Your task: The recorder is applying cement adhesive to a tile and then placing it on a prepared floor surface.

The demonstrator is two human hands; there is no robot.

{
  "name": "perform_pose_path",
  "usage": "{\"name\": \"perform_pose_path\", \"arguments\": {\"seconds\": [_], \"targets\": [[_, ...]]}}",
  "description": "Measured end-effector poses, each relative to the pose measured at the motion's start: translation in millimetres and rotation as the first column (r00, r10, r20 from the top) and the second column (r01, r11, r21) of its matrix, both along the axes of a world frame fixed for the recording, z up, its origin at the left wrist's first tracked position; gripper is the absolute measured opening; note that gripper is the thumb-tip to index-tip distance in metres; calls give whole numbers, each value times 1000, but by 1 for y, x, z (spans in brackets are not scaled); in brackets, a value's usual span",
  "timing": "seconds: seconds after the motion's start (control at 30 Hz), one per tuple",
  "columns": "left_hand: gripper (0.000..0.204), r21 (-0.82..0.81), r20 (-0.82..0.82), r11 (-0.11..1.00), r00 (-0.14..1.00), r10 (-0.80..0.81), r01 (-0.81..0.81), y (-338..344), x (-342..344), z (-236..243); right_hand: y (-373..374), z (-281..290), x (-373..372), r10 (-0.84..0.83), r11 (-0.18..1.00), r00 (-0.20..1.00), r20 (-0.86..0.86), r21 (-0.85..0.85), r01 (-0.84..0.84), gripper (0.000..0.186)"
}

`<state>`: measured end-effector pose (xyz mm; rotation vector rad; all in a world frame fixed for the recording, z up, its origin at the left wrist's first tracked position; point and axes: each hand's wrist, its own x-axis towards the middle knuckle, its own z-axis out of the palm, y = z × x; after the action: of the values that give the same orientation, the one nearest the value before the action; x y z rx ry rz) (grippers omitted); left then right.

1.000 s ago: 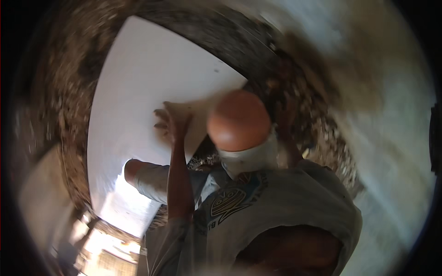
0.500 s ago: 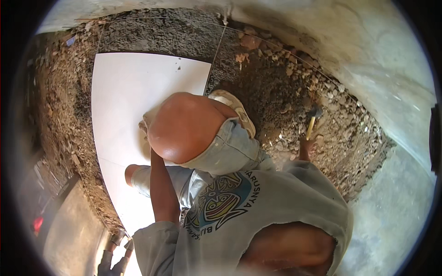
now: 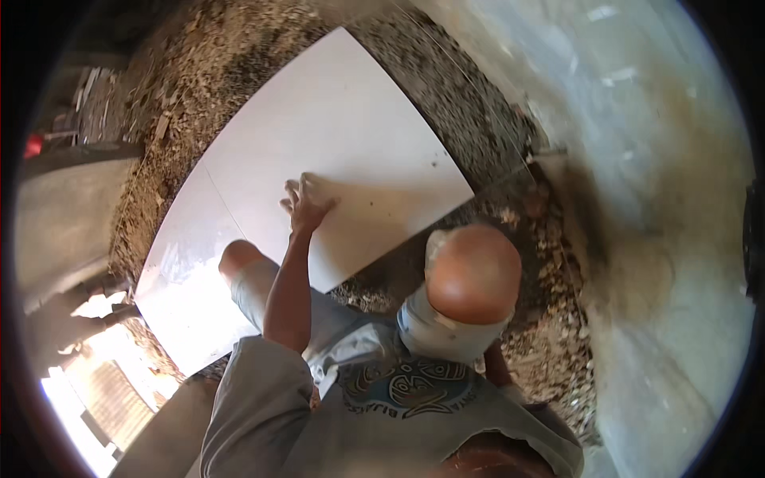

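Observation:
A large white tile lies on the dark bedding. A thin seam parts it from a second white tile at the lower left. My left hand rests on the large tile with its fingers spread and holds nothing. Of my right arm, only a piece of forearm shows beside my right knee; the hand is hidden, so what it holds cannot be seen. Small dark crumbs dot the tile near its right corner.
Dark wet mortar borders the tile's far right edge. Loose rubble lies between my right knee and the pale wall. A thin string runs along the wall side. Gravelly soil lies at the far left.
My view has turned, so the tile appears rotated. My left hand, earlier hidden behind my knee, now shows on the tile. My right hand and the yellow-handled hammer at it are out of sight.

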<state>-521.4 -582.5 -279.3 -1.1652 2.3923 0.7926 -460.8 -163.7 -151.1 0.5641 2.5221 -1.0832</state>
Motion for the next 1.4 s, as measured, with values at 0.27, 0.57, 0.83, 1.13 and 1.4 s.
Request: {"name": "perform_pose_path", "arguments": {"seconds": [0.27, 0.57, 0.83, 1.13, 1.4], "targets": [[100, -159, -155, 986, 985, -75, 50, -18, 43, -20, -251, -64, -281, 605, 604, 378, -701, 95, -791, 46], [87, -20, 60, 999, 998, 31, -30, 27, -2, 21, -253, -105, -311, 852, 496, 418, -314, 230, -837, 49], [68, 16, -68, 998, 995, 66, -65, 148, 76, -4, -228, -86, -293, 877, 470, 412, -247, 268, -841, 47], [63, -382, -93, 847, 927, 362, -369, 45, 134, -12, -219, -83, -280, 874, 484, 462, -148, 313, -817, 48], [82, -376, -248, 884, 950, 192, -277, 39, 40, -18, -216, -74, -293, 899, 411, 336, -280, 276, -869, 49]]}}
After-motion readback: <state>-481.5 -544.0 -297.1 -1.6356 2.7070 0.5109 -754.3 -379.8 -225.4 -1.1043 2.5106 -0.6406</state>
